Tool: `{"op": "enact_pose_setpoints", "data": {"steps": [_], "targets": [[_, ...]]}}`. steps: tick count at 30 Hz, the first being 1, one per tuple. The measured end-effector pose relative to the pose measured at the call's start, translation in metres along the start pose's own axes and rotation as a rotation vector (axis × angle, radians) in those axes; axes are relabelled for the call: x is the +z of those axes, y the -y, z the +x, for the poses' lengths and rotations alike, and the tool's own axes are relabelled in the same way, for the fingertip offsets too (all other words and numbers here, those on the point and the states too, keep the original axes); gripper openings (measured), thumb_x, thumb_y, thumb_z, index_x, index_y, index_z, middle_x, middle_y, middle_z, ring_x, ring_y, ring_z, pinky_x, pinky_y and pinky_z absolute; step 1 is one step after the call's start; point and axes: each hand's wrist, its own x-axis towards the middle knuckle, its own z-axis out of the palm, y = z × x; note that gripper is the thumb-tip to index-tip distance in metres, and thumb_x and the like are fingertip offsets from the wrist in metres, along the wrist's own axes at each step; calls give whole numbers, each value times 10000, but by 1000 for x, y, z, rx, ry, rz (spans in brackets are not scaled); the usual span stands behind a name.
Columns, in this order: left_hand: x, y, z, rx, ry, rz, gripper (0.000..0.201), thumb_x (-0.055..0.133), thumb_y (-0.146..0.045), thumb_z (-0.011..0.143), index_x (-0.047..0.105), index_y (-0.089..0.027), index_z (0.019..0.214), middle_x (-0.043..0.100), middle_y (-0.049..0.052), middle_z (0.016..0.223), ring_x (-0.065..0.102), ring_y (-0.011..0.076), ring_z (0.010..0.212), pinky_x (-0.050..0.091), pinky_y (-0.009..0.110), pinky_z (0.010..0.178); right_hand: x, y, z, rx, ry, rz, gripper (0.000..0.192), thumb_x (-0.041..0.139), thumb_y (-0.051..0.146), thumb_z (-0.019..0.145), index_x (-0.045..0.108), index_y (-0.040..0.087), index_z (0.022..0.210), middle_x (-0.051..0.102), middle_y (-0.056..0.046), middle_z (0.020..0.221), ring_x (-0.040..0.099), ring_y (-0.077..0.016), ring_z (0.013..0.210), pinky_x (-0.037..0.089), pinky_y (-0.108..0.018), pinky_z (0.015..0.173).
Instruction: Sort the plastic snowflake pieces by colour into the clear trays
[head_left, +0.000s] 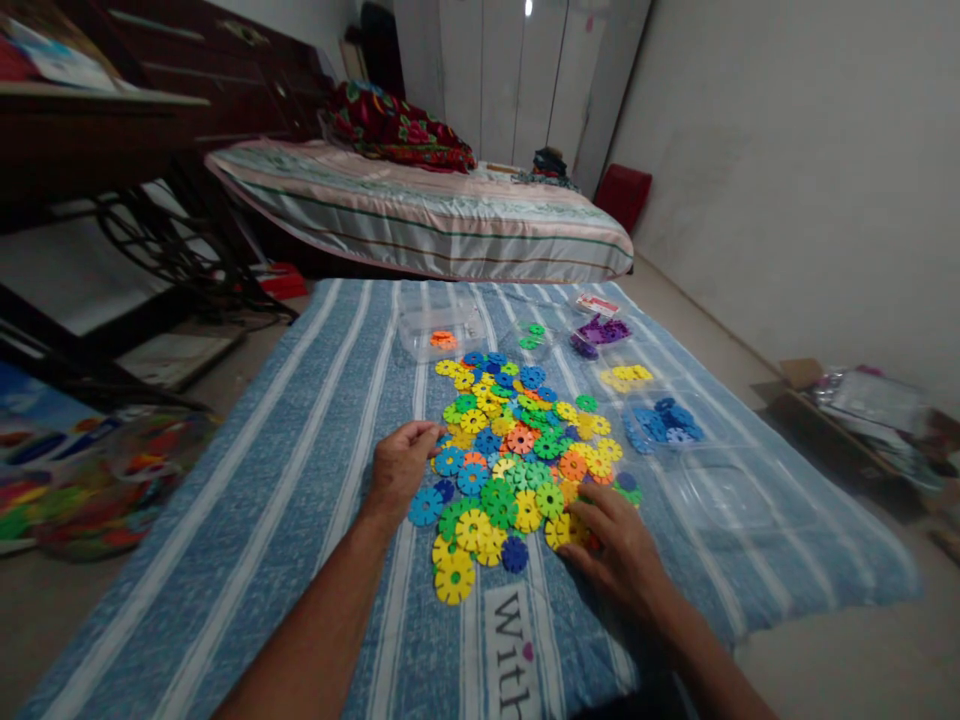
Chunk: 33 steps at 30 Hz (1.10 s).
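Observation:
A spread pile of flat, notched plastic discs [498, 503] in yellow, green, blue and orange lies on the striped cloth. At its left edge is my left hand [401, 468], thumb and fingertips pinched together; whatever they hold, if anything, is too small to make out. My right hand [616, 538] reaches over the pile's right edge, thumb and fingers apart around a yellow disc [559, 531] and an orange one partly hidden beneath the fingers. Close to the front are a dark blue disc [514, 554] and a yellow disc [454, 578].
Clear plastic containers hold sorted discs: orange [443, 340], green [533, 336], purple [602, 330], yellow [627, 377] and blue [667, 421]. A clear lid or tray [724, 492] lies at the right. Beyond the cloth stands a bed [450, 220]; a box [862, 420] sits on the floor.

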Motion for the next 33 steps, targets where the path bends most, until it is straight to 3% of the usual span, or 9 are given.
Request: {"op": "enact_pose_setpoints", "data": {"steps": [13, 20, 24, 28, 33], "targets": [[-1, 1, 2, -27, 0, -13, 301, 668, -440, 629, 712, -183, 780, 745, 36, 834, 671, 180, 721, 535, 266, 681, 3, 0, 3, 36, -13, 19, 279, 697, 355, 777, 667, 224, 1022, 636, -115, 1198, 591, -288, 1108, 506, -457, 935], [-2, 2, 3, -15, -2, 9, 292, 658, -430, 646, 719, -186, 795, 746, 35, 838, 676, 175, 706, 531, 258, 663, -1, 7, 11, 55, -40, 105, 75, 585, 281, 850, 639, 231, 867, 663, -85, 1100, 629, -243, 1026, 530, -385, 872], [-2, 1, 2, -28, -2, 0, 289, 665, -433, 643, 719, -187, 786, 751, 33, 849, 677, 176, 710, 537, 261, 669, -6, 14, 19, 53, -12, 181, 111, 544, 259, 884, 619, 224, 811, 675, -71, 1010, 643, -213, 939, 536, -345, 804], [-1, 0, 2, -32, -3, -14, 298, 674, -438, 629, 718, -186, 783, 750, 33, 842, 679, 180, 728, 545, 265, 685, -18, 6, 45, 17, -40, 164, 157, 512, 270, 910, 616, 215, 806, 683, -68, 947, 643, -197, 889, 520, -321, 768], [-1, 1, 3, -27, -5, 1, 312, 672, -439, 629, 722, -184, 802, 747, 36, 843, 676, 176, 713, 536, 261, 671, -58, -31, 118, 47, -211, -126, 189, 506, 251, 887, 624, 195, 750, 666, -83, 839, 613, -206, 800, 462, -320, 743]]}}
